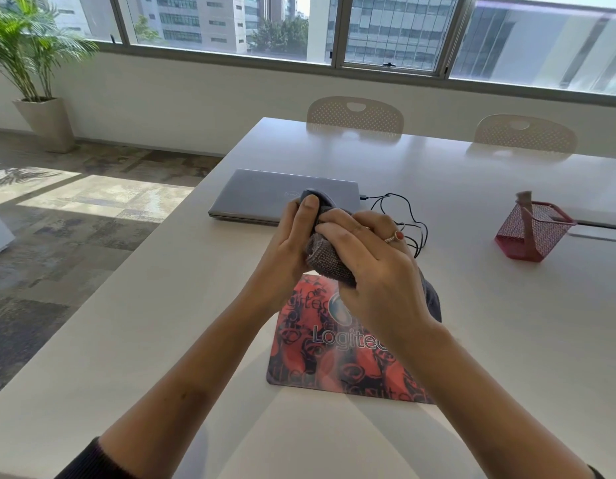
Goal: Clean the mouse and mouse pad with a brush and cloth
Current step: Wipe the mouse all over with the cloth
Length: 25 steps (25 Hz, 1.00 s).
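White table (472,340) | pad (334,357) reads "Logitec…" | left hand (285,250) grips mouse (316,198) | right hand (372,271) seemingly clutches cloth (329,259)

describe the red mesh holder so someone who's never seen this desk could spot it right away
On the white table, look to the far right, past the closed laptop and the tangle of black cable. The holder is a small red wire-mesh box standing alone with something sticking up out of it. It is the only mesh thing there.

Hands (334,250) and cloth (329,261) hide the mouse (316,198) (mostly).
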Each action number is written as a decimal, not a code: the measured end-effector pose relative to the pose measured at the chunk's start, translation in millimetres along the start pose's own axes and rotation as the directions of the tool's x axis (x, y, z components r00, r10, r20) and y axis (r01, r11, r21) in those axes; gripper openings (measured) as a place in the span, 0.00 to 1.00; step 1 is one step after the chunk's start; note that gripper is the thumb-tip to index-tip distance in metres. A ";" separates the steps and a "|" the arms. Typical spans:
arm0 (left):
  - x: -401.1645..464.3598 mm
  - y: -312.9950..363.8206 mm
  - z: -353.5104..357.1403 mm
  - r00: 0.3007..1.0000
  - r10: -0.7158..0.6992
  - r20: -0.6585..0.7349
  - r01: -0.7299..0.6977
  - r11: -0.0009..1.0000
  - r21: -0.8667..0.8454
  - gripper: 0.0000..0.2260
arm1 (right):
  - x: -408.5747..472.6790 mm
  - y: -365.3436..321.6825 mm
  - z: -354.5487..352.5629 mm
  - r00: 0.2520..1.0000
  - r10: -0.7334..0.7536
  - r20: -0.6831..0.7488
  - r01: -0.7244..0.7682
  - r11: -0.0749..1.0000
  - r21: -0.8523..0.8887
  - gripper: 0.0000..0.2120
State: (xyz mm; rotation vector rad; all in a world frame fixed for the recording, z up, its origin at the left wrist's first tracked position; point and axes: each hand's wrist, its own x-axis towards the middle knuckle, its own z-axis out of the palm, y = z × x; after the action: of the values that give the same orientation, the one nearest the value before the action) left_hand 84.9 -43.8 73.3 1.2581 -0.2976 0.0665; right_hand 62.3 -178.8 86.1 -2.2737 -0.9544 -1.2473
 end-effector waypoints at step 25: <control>1.8 -1.6 -5.2 0.996 0.028 -0.088 -0.019 0.995 0.102 0.21 | -15.6 -0.2 3.7 0.999 0.054 -0.010 -0.053 0.998 0.022 0.15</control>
State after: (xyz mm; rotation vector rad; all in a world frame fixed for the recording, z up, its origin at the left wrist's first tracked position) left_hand 88.0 -39.6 70.8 1.3481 -0.2344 0.1591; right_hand 58.4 -182.3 71.0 -2.2586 -0.8932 -1.2193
